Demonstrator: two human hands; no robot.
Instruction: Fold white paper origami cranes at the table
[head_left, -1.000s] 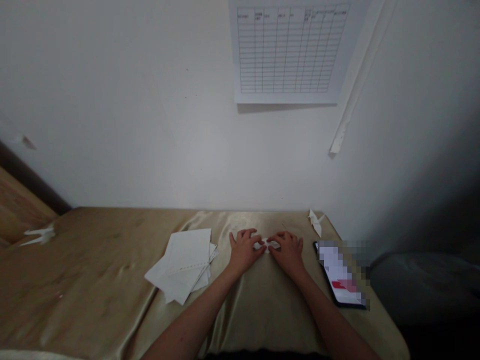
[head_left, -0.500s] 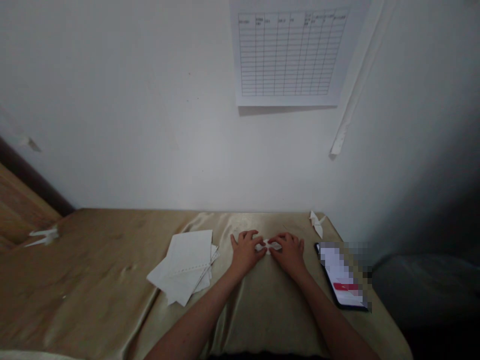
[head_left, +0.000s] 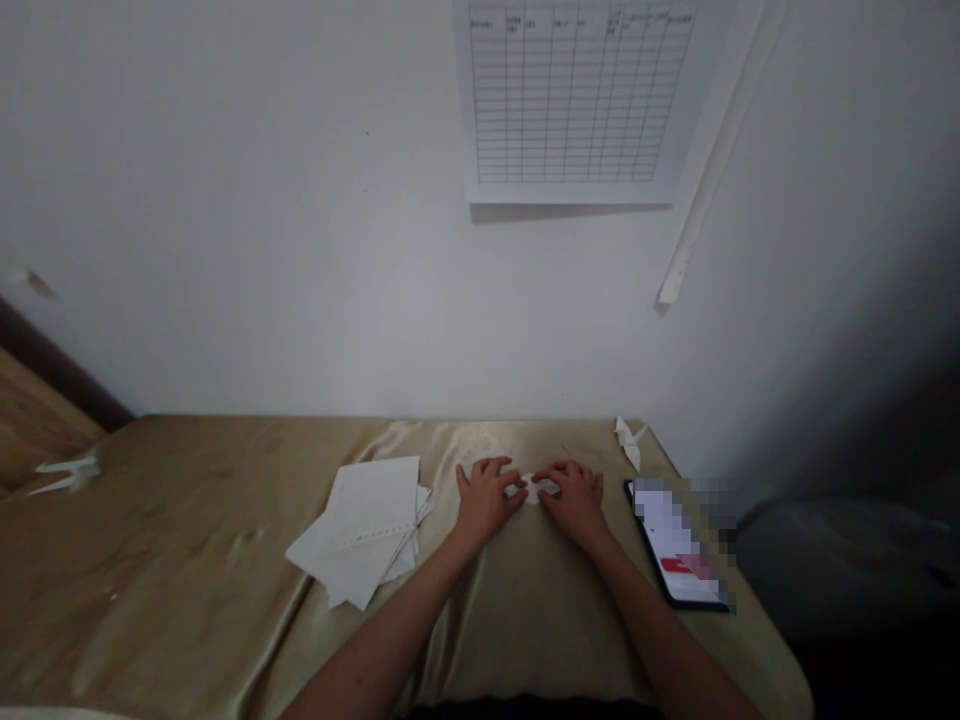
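A small piece of folded white paper [head_left: 532, 490] lies at the middle of the cloth-covered table, between my two hands. My left hand [head_left: 488, 496] pinches its left side with thumb and forefinger, the other fingers lifted and bent. On the opposite side, my right hand [head_left: 571, 497] grips the paper the same way. Fingertips hide part of the paper, so its exact folds cannot be made out. Left of my left hand rests a loose stack of white paper sheets [head_left: 367, 525], their corners fanned out at different angles.
A phone [head_left: 679, 550] with a lit screen lies right of my right arm. Beyond it, a folded paper figure [head_left: 628, 444] sits near the table's back corner. Another white paper figure [head_left: 71, 472] is at the far left. A printed chart [head_left: 570, 110] hangs on the wall behind.
Both hands keep hold of the small paper, and a little more of its white surface shows between the fingertips. The whole view has shifted slightly.
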